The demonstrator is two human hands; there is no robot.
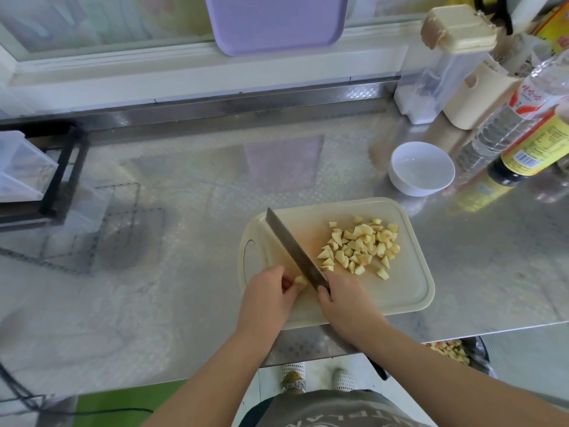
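Apple piece (300,280) pinched by the left hand (266,298) on the cutting board (409,291); right hand (345,298) grips the knife (292,248), beside diced apple (360,245).

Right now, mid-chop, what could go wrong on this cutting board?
1. The left hand pinches a small pale fruit piece right beside the long steel knife that the right hand grips, so the fingertips could get nicked.
2. The cream plastic cutting board lies close to the steel counter's front edge, and chopping pressure might shift it.
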